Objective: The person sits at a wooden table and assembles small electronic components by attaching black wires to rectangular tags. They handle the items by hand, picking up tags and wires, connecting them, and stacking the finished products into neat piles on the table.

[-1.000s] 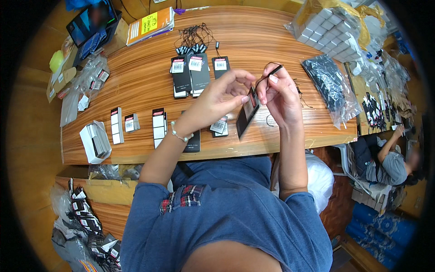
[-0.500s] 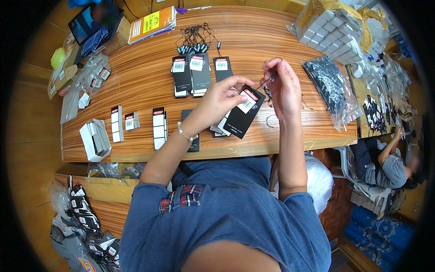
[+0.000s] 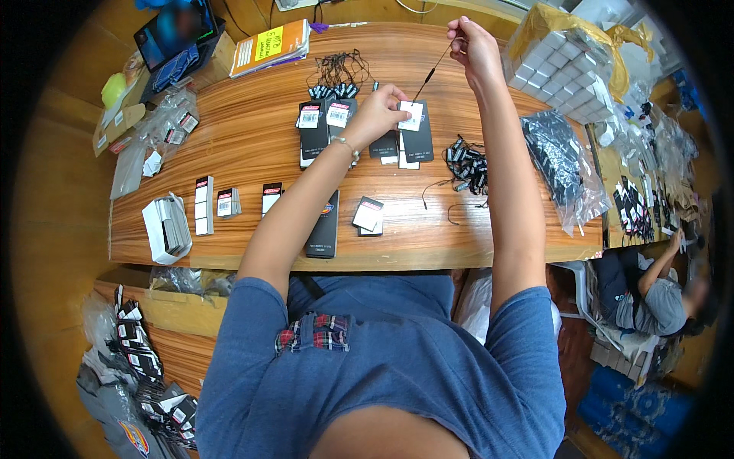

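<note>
My left hand [image 3: 378, 116] pinches the top of a black hang tag [image 3: 417, 145] with a smaller white barcode tag over it, above other tags on the table. My right hand [image 3: 476, 53] is raised to the far right, fingers closed on the end of a thin black string [image 3: 432, 71]. That string runs taut down to the top of the hang tag. Beside my left hand are finished-looking stacks of black hang tags [image 3: 313, 138], their strings [image 3: 340, 70] bunched beyond them. Below my right hand is a heap of loose black strings [image 3: 468, 166].
Nearer me are a stack of black cards [image 3: 324, 233], small cards [image 3: 368, 215], label stacks [image 3: 203, 205] and a white box of cards [image 3: 167, 229]. To the right are a plastic bag of black strings [image 3: 562, 168] and a bag of white boxes [image 3: 556, 63]. Another person [image 3: 659, 287] sits far right.
Both hands have moved away from me, the left with the hang tag. My right hand has risen higher, drawing the string out straight. The loose string heap and small cards now show.
</note>
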Available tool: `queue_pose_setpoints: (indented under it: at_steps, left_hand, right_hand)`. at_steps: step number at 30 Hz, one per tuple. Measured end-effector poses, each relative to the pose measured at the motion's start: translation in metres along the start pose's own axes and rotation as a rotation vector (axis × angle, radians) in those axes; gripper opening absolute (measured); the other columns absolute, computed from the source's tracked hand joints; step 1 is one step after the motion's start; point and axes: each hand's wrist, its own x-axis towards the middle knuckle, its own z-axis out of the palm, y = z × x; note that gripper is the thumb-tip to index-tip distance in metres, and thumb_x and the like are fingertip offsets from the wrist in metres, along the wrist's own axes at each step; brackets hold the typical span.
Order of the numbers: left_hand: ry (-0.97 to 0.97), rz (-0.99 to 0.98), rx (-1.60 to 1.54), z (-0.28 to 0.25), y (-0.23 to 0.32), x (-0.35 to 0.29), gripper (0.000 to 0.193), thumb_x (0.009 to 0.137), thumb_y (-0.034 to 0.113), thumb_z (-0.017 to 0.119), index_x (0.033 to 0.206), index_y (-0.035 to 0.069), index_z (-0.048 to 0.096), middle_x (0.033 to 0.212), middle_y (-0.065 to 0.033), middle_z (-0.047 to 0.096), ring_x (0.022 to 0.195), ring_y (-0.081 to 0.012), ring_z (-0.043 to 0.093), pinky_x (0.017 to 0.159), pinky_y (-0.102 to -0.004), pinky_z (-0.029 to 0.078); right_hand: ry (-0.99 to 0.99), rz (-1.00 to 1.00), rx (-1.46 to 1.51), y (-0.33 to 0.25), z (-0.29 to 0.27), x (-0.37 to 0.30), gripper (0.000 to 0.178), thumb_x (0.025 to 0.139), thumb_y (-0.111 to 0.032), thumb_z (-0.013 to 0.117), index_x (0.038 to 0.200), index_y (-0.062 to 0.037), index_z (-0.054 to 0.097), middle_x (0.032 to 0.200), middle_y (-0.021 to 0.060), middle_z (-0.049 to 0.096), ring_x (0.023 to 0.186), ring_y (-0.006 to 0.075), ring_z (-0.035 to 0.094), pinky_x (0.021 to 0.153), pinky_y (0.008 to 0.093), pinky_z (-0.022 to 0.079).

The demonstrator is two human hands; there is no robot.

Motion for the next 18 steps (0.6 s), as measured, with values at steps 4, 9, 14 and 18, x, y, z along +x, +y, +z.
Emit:
queue_pose_setpoints:
  at_steps: [4, 9, 14, 18]
  left_hand:
    - [0.066, 0.117, 0.44, -0.003, -0.012, 0.023, 0.029, 0.067, 0.014, 0.072, 0.09, 0.002, 0.059, 0.079, -0.007, 0.059, 0.076, -0.0176, 0.057, 0.069, -0.0284, 0.046]
    - [0.184, 0.212, 1.011, -0.006, -0.01, 0.019, 0.034, 0.066, 0.031, 0.071, 0.089, 0.007, 0.063, 0.097, -0.0151, 0.055, 0.097, -0.032, 0.048, 0.088, -0.0394, 0.038]
    - [0.257, 0.436, 1.148, -0.006, 0.017, -0.024, 0.022, 0.075, 0.022, 0.063, 0.092, 0.008, 0.061, 0.093, -0.0082, 0.054, 0.096, -0.0273, 0.046, 0.083, -0.0392, 0.036]
    - [0.2, 0.653, 1.056, -0.004, 0.031, -0.052, 0.012, 0.076, 0.016, 0.061, 0.084, 0.007, 0.061, 0.089, -0.0057, 0.055, 0.09, -0.0238, 0.047, 0.08, -0.0369, 0.037]
  right_hand:
    - [0.008, 0.068, -0.007, 0.023, 0.004, 0.031, 0.024, 0.089, -0.023, 0.046, 0.078, -0.0063, 0.059, 0.061, -0.001, 0.053, 0.045, 0.0061, 0.043, 0.039, 0.0209, 0.033]
    - [-0.068, 0.216, -0.221, 0.069, 0.015, 0.062, 0.023, 0.087, -0.024, 0.049, 0.074, -0.0077, 0.059, 0.057, 0.0003, 0.052, 0.043, 0.009, 0.044, 0.038, 0.0241, 0.033]
    - [-0.112, 0.367, -0.333, 0.111, 0.021, 0.084, 0.019, 0.084, -0.02, 0.049, 0.073, -0.0082, 0.058, 0.055, 0.0009, 0.051, 0.042, 0.0101, 0.044, 0.037, 0.0255, 0.032]
    - [-0.137, 0.379, -0.396, 0.13, 0.033, 0.094, 0.016, 0.084, -0.02, 0.049, 0.073, -0.0097, 0.057, 0.059, -0.0003, 0.052, 0.044, 0.0092, 0.043, 0.038, 0.024, 0.031]
